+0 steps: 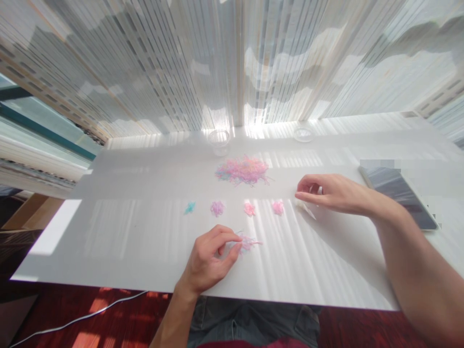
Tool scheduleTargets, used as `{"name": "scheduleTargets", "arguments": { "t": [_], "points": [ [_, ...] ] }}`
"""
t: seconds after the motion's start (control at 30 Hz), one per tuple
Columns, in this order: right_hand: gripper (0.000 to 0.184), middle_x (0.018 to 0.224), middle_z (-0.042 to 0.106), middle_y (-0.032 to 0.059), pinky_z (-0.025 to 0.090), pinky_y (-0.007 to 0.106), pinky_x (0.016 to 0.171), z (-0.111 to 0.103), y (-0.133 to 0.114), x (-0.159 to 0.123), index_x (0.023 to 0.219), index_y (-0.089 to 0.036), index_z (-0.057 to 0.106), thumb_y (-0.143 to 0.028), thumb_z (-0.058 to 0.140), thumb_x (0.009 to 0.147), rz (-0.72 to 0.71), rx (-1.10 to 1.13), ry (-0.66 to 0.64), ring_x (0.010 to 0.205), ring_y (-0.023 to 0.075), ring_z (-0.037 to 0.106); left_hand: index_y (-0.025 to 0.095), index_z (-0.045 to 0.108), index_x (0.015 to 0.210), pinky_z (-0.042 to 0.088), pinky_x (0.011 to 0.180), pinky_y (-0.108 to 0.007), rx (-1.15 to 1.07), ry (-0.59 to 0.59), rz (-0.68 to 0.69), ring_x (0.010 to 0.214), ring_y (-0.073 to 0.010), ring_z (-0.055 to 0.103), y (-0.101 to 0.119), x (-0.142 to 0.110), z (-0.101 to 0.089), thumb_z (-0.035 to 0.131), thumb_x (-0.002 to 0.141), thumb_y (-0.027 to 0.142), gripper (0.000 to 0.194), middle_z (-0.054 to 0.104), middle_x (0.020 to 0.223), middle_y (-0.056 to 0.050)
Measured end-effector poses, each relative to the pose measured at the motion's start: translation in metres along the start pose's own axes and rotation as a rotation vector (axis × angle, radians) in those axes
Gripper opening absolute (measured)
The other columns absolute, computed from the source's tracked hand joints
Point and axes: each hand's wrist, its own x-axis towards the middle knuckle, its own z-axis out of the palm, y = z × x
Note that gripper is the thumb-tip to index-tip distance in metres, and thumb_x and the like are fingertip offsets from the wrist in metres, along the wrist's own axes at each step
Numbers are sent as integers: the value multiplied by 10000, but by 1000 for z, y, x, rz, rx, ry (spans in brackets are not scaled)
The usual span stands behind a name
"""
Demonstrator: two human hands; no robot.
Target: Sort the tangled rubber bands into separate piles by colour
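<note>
My left hand (213, 256) is at a small mixed pile of thin pastel strands (248, 242), which look like little rubber bands. Its thumb and index finger are bent into a pinch at the pile's left edge; what they grip is too small to make out. On the right, my right hand (319, 192) is pinched just above a whitish little heap (303, 208), partly in its shadow. Anything between those fingertips is hidden. Left of that heap, in a row, lie small heaps: pink (278, 208), coral (250, 209), purple (217, 208) and turquoise (189, 208).
A large mixed pile of pastel strands (244, 170) lies farther back on the white table (119, 232). Behind it stands a clear plastic cup (219, 140), with a clear lid (303, 135) to the right. A dark-screened tablet (402, 198) lies beyond my right forearm. Striped curtains hang along the back.
</note>
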Motion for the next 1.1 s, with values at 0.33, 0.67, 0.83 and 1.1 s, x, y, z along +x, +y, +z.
{"name": "scheduleTargets", "arguments": {
  "t": [0.33,0.67,0.83,1.1],
  "points": [
    [216,783,691,40,450,310,633,10,-10,-3,769,-219,635,-400,574,870,-61,-93,8,679,193,626,190,721,992,497,576,-230,9,-11,6,578,-88,503,0,1,0,655,941,122,107,698,905,-47],
    [270,727,705,29,416,289,575,5,-10,-7,773,-211,660,-434,567,893,-39,-67,-33,612,172,616,183,721,975,494,553,-223,14,11,1,586,-90,520,0,1,0,653,950,133,88,694,885,-47],
    [304,727,692,29,426,290,590,6,-9,-6,778,-213,640,-466,539,912,-68,-75,-20,614,165,607,186,713,969,511,584,-228,54,92,2,629,-101,555,1,2,1,653,953,119,91,698,879,-42],
    [313,855,659,30,498,330,665,15,1,-8,960,-239,653,-474,741,771,-133,-64,-15,722,212,646,183,714,966,504,585,-228,67,75,-16,638,-105,565,0,1,3,649,958,127,86,700,888,-43]
  ]
}}
